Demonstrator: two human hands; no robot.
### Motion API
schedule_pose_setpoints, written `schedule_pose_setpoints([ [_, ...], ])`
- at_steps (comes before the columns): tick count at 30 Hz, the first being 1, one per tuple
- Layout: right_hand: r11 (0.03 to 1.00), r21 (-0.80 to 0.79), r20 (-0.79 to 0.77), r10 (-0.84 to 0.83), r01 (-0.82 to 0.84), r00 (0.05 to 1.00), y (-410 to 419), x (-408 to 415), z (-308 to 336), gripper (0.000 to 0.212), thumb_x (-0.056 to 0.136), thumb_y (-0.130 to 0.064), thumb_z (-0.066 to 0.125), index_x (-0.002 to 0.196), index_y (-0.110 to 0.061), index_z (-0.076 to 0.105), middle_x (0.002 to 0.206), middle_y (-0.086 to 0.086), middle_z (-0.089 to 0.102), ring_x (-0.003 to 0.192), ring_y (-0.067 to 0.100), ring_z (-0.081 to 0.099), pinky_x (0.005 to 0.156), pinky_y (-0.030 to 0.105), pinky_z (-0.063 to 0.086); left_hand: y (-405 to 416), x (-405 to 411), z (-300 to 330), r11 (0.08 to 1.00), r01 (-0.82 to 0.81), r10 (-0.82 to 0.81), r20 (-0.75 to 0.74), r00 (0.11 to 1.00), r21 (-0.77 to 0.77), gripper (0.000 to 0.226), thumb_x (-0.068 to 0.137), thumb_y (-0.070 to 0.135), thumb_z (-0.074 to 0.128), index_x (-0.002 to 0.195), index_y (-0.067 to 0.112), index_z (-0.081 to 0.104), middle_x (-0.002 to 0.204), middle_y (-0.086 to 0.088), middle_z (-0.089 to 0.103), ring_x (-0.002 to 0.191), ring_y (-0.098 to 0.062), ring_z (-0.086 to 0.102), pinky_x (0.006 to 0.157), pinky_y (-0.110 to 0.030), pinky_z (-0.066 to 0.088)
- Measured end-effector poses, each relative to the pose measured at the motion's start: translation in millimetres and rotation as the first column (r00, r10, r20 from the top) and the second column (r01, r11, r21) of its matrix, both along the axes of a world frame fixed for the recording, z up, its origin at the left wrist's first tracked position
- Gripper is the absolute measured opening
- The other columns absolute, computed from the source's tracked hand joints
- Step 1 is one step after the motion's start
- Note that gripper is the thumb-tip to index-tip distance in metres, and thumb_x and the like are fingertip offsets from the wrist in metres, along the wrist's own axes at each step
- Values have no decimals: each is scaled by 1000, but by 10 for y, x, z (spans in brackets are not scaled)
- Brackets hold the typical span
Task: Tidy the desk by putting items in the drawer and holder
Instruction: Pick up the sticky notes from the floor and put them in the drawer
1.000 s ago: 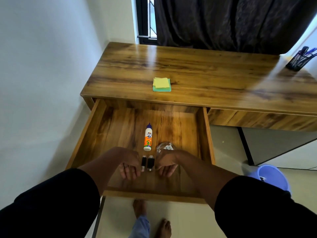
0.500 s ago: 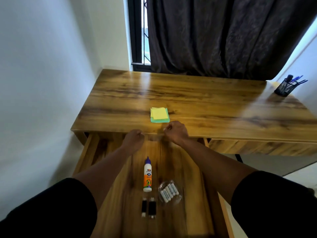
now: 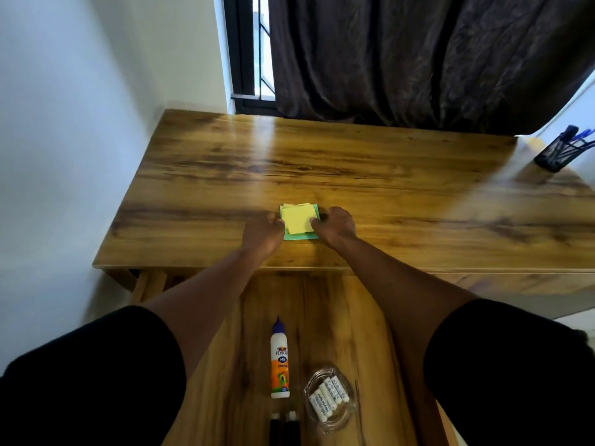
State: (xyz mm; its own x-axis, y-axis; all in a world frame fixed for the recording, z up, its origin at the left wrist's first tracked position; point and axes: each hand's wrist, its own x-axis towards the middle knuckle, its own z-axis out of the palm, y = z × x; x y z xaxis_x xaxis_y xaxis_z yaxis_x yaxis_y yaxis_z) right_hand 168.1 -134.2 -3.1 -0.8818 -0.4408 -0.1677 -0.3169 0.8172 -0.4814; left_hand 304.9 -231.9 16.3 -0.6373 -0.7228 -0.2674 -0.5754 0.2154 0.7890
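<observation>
Lying in drawer: glue bottle, dish holding batteries.

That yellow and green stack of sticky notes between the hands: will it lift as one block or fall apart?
The sticky notes look thin and light. The yellow sheets sit skewed on the green pad, so the stack may shift or separate if pinched loosely. The left hand and right hand flank opposite edges, which should keep it together.

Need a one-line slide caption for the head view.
Both hands, left hand and right hand, grasp sticky notes on desk above open drawer.
</observation>
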Motion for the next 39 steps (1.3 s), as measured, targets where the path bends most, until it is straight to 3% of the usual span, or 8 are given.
schedule_pose_setpoints([
  [8,988,90,152,-139,126,979,-184,-7,93,61,87,-36,77,137,-11,51,138,9,60,126,26,58,95,35,53,12,-161,-82,997,-74,74,23,997,-2,45,88,24,61,131,13,66,127,-10,69,110,-24,66,92,-41,58],
  [13,960,102,259,-279,261,925,-294,27,166,65,82,-31,80,138,-14,49,135,9,61,121,26,61,96,38,56,49,-116,-114,999,-35,35,24,999,-21,48,89,17,63,137,12,62,135,-9,66,118,-25,65,94,-39,57],
  [16,943,114,246,-332,313,911,-324,60,152,68,83,-33,81,140,-16,49,139,10,57,125,27,56,100,39,53,-4,-97,-210,997,-42,43,-7,999,66,57,81,15,64,138,17,62,137,-5,65,119,-21,66,95,-39,58],
  [19,935,91,209,-354,342,912,-317,103,114,68,84,-33,79,142,-17,47,142,8,52,129,26,52,102,38,51,-43,-43,-235,977,-59,76,-75,994,204,54,89,0,63,140,16,61,138,-2,65,122,-17,64,100,-36,55],
  [23,930,-26,278,-345,367,896,-301,121,111,63,85,-25,80,139,-16,48,138,8,59,124,25,60,96,36,56,-79,-16,-299,969,-33,66,-126,990,245,55,90,-1,65,141,17,60,138,-1,65,122,-13,63,102,-35,54],
  [30,921,-82,352,-331,381,876,-163,156,159,65,84,-19,79,139,-17,44,137,8,60,122,27,61,91,36,55,-76,-8,-413,995,74,-70,-58,996,64,68,76,20,65,143,24,57,137,2,66,117,-11,66,97,-40,58],
  [35,909,-113,379,-334,402,863,-43,340,158,56,80,-19,80,129,-24,54,128,4,65,113,25,64,89,41,60,197,154,-354,970,70,-53,78,996,-234,53,93,19,64,145,23,55,136,-1,64,114,-17,65,79,-27,54],
  [39,802,-281,669,-230,527,706,159,599,106,40,83,-2,79,109,-23,56,116,1,66,101,24,64,78,48,64,466,440,-415,925,-29,46,35,998,-379,44,95,30,65,138,21,58,131,-5,65,120,-23,60,88,-33,55],
])
